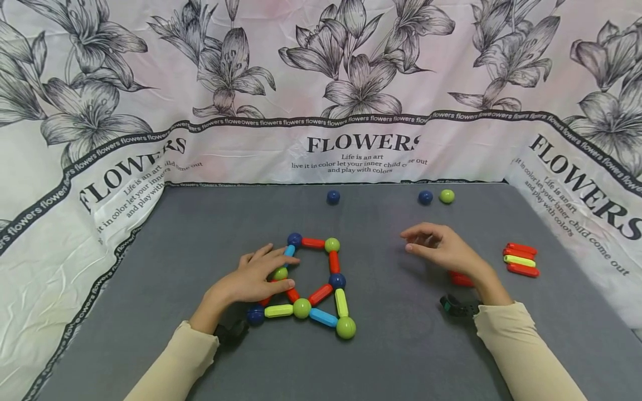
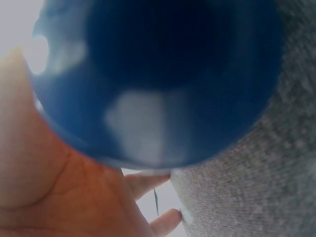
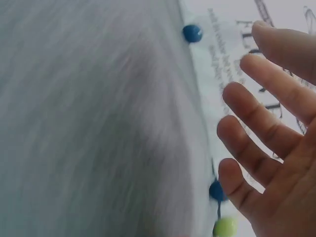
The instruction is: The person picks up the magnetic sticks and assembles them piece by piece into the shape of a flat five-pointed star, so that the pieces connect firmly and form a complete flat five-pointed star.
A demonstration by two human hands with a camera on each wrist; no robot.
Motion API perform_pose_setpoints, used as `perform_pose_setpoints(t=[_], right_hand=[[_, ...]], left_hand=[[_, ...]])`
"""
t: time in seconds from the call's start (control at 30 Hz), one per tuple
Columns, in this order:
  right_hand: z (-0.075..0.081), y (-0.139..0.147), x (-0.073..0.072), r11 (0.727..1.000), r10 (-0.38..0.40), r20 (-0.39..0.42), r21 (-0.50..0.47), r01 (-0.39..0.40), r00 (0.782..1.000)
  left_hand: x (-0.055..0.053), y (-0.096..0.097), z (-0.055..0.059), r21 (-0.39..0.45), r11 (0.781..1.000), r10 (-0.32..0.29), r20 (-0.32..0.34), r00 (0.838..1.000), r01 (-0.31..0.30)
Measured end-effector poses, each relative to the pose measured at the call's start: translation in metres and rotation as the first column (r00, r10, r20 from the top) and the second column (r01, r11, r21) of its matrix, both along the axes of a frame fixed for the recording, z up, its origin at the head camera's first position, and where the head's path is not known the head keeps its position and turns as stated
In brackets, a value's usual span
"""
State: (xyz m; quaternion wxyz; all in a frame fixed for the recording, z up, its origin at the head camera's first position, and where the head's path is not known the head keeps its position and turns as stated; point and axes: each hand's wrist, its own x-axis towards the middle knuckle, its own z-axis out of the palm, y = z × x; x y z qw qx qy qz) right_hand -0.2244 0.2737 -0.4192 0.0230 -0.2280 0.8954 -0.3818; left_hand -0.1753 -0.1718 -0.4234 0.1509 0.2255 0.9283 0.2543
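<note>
On the grey table lies a flat frame of coloured rods and balls, with a red rod (image 1: 321,294), a blue rod (image 1: 323,317) and a green ball (image 1: 302,308) near its middle. My left hand (image 1: 253,278) rests over its left side, fingers extended, partly hiding a green ball (image 1: 280,273) and some rods. Close to the left wrist camera, a dark blue ball (image 2: 163,118) fills much of that view. To the right of the frame my right hand (image 1: 446,246) hovers with loosely bent fingers, holding nothing; its palm shows in the right wrist view.
Two blue balls (image 1: 333,197) (image 1: 425,197) and a green ball (image 1: 447,196) sit along the table's back edge. At the right lie several red rods (image 1: 523,270) around a yellow-green rod (image 1: 519,260). Another red piece (image 1: 460,279) is partly behind my right forearm. Flower-printed cloth (image 1: 361,150) hangs behind.
</note>
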Motion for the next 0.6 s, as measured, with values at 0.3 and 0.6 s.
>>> perform_pose_setpoints(t=[0.3,0.6], right_hand=[[0.002,0.047,0.027,0.991,-0.003,-0.039,0.136,0.008,0.999],[-0.001,0.089,0.050,0.974,-0.020,-0.047,0.226,0.030,0.999]], left_hand=[[-0.001,0.001,0.000,-0.007,1.000,0.002,0.004,1.000,-0.002],[0.000,0.001,0.000,-0.011,1.000,0.003,0.011,1.000,-0.003]])
